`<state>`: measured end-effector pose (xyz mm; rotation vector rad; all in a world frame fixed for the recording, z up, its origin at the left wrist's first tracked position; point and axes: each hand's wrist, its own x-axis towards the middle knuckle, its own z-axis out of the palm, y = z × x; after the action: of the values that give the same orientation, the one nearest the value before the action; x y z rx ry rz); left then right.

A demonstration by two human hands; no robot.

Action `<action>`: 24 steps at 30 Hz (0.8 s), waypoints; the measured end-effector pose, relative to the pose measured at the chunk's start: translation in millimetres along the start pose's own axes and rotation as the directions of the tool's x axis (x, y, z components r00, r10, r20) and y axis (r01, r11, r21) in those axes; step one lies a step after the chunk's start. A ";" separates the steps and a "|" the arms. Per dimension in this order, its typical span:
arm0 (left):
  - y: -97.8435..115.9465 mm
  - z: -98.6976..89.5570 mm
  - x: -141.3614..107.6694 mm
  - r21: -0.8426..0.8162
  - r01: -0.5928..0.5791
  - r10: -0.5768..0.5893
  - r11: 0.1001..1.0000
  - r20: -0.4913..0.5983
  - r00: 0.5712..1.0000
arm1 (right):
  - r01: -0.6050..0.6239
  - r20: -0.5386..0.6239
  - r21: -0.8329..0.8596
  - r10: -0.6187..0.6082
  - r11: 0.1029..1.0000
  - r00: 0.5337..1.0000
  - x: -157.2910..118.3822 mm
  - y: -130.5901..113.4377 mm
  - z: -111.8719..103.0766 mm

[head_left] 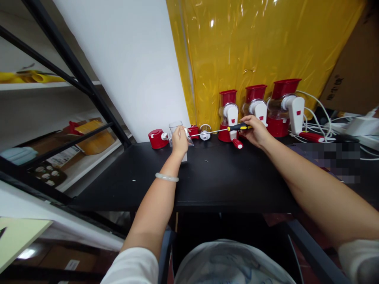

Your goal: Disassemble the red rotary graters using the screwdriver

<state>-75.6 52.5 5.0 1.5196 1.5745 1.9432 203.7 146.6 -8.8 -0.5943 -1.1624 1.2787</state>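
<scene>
A screwdriver (235, 127) with a black-and-yellow handle is gripped in the closed fingers of the right hand (255, 132), its shaft extended leftward above the far edge of a black table (225, 177). By the left hand (179, 141), a white part (186, 133) is clasped in curled fingers and largely hidden; the shaft tip is directed at it, though contact cannot be told. To the left, a red base (158, 139) is seen; between the hands, a white drum (205, 133) is placed. Three red-and-white crank devices (227, 114) are ranged at far right before a yellow sheet (245, 51).
</scene>
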 end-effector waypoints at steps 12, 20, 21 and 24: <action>-5.3 -0.1 0.6 0.021 -0.004 0.004 1.000 0.003 1.000 | 0.077 -0.108 -0.230 -0.104 0.970 0.989 12.0 10.4 -6.7; -3.0 0.2 -0.4 0.015 0.004 -0.004 1.000 -0.005 1.000 | 0.043 -0.076 -0.052 -0.047 0.998 0.996 4.9 1.8 2.5; -3.0 0.4 -0.6 0.016 0.007 -0.007 1.000 -0.003 1.000 | 0.042 -0.070 -0.036 -0.044 0.998 0.997 3.7 0.4 3.3; -3.5 1.1 -1.7 0.025 0.005 -0.005 1.000 0.010 1.000 | 0.041 -0.041 -0.006 -0.041 0.999 0.998 0.9 -3.1 2.7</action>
<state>-75.4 53.4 1.0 1.5309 1.6030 1.9173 202.4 145.9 -4.8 -0.5949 -1.1382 1.2235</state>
